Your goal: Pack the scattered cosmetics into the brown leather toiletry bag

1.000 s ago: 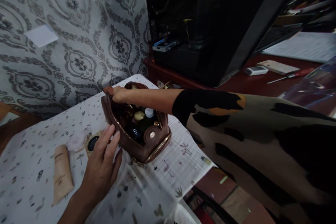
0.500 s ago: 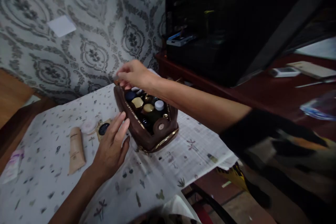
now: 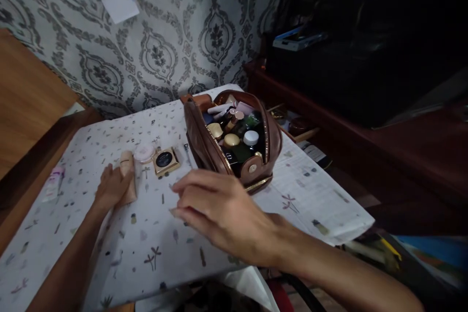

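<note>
My left hand (image 3: 112, 187) is at the beige squeeze tube (image 3: 127, 168), thumb across it and fingers along its left side. The tube lies on the patterned white cloth (image 3: 175, 263). My right hand (image 3: 226, 214) hovers over the cloth in front of the bag, fingers bent and a gap between thumb and fingertips, with nothing seen in it. Behind it stands an unzipped brown makeup bag (image 3: 201, 151), full of bottles, jars and tubes. A round pale pink compact (image 3: 145, 152) and a square gold compact (image 3: 166, 161) with a dark round centre lie right of the tube.
A pink and white tube (image 3: 53, 183) lies at the table's left. Patterned wallpaper (image 3: 157, 53) rises behind. At the right is a dark red cabinet (image 3: 329, 126) with a partly open drawer (image 3: 307, 134), and a large dark screen stands on it.
My right hand has left the far end of the bag and come towards me. My left hand has moved from beside the bag to the beige tube. The view has shifted.
</note>
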The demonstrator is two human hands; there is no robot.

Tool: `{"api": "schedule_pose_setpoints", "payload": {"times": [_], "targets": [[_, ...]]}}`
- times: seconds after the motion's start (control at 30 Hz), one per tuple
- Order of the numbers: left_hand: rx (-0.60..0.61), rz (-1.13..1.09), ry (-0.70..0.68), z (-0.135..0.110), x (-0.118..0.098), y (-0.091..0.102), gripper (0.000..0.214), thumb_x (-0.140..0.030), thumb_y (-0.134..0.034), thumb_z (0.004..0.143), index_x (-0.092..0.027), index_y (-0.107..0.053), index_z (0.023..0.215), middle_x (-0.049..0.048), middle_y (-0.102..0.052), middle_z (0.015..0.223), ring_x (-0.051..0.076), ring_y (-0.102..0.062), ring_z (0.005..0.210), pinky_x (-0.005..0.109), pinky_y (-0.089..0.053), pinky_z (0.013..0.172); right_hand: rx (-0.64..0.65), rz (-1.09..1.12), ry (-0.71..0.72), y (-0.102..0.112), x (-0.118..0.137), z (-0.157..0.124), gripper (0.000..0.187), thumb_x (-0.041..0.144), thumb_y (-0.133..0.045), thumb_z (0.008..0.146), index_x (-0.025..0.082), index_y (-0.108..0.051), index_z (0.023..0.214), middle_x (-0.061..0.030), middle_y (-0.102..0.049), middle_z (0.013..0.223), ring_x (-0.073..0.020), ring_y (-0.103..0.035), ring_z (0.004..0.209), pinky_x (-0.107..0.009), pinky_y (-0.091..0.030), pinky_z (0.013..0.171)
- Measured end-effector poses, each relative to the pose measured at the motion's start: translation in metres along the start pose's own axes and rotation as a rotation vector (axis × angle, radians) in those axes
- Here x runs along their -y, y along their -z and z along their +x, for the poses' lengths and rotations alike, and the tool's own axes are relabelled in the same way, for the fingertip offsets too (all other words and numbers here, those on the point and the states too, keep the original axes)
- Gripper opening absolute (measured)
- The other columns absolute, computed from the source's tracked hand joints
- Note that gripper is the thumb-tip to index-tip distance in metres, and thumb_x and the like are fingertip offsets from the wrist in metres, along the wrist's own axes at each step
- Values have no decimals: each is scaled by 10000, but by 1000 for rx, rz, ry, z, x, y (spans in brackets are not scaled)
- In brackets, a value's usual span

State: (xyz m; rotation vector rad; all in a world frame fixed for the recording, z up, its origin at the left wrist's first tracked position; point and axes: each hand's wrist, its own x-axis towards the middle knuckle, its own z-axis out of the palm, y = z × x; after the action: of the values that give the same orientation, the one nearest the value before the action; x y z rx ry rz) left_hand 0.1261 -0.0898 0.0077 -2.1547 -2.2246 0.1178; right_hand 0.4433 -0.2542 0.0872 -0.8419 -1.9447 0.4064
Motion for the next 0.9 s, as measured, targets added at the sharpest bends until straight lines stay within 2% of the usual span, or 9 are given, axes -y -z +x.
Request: {"api": "schedule_pose_setpoints", "payload": {"times": [0.07, 0.17, 0.3, 0.43, 0.57, 0.67, 0.77, 0.83, 0.9], "targets": [[26, -18, -15, 2, 0, 2, 721, -588, -234, 931, -34, -623, 1178, 318, -487, 1466, 439, -397, 1441, 557, -440, 1071, 121, -50, -16, -23, -7, -1, 216, 250, -592, 990, 170, -602, 789, -53, -663, 929, -146, -629, 821, -251, -478, 678], [58, -50, 24, 3, -1, 14, 605, -633, -343, 881, -132, -643, 1040, 232, -665, 1232, 404, -629, 1170, 493, -539, 858, 204, -50, -117, -52, -22, 5, 287, 315, -640, 967, 178, -573, 724, -9, -598, 795, -123, -551, 688, -244, -387, 592], [43, -66, 80, 1, 3, 30, 522, -599, -436, 863, -181, -601, 1127, 176, -712, 1102, 368, -693, 964, 410, -505, 692, 196, 83, -256, -83, -40, 21, 342, 292, -647, 955, 170, -555, 649, 3, -564, 730, -117, -529, 679, -240, -380, 631], [36, -6, 25, -14, 6, 36, 496, -523, -395, 917, -187, -541, 1251, 162, -719, 1101, 364, -694, 940, 401, -483, 680, 166, 222, -408, -109, -57, 32, 165, 213, -651, 908, 175, -630, 749, 8, -614, 764, -124, -581, 721, -222, -410, 636], [-47, -26, -59, -31, 5, 35, 463, -506, -338, 964, -206, -550, 1246, 153, -696, 1157, 359, -670, 1021, 421, -507, 729, 47, 232, -482, -126, -72, 29, 104, 133, -592, 884, 183, -636, 804, -11, -676, 850, -133, -613, 768, -220, -445, 646], [-247, -30, -204, -30, 0, 25, 459, -447, -324, 977, -160, -570, 1239, 195, -634, 1269, 379, -603, 1169, 487, -515, 888, -65, 228, -524, -130, -81, 20, 109, 142, -553, 890, 190, -636, 839, -16, -682, 866, -139, -615, 785, -222, -457, 638], [-398, -93, -408, -17, -9, 10, 536, -424, -351, 976, -104, -488, 1383, 245, -508, 1450, 390, -460, 1376, 544, -428, 1079, -117, 260, -562, -129, -87, 14, 126, 202, -515, 919, 196, -639, 899, -9, -656, 823, -141, -613, 761, -228, -475, 627], [-372, -129, -486, -5, -16, 2, 604, -404, -375, 969, -86, -389, 1483, 264, -418, 1536, 394, -359, 1467, 567, -369, 1137, -139, 248, -572, -127, -91, 11, 138, 224, -505, 924, 197, -639, 941, -18, -649, 845, -150, -618, 765, -242, -495, 632], [-289, -126, -473, 8, -23, -2, 662, -378, -404, 957, -89, -306, 1545, 278, -360, 1578, 416, -296, 1505, 605, -324, 1156, -169, 199, -566, -125, -94, 11, 150, 219, -507, 919, 193, -639, 984, -41, -649, 920, -159, -629, 797, -263, -516, 659]]}}
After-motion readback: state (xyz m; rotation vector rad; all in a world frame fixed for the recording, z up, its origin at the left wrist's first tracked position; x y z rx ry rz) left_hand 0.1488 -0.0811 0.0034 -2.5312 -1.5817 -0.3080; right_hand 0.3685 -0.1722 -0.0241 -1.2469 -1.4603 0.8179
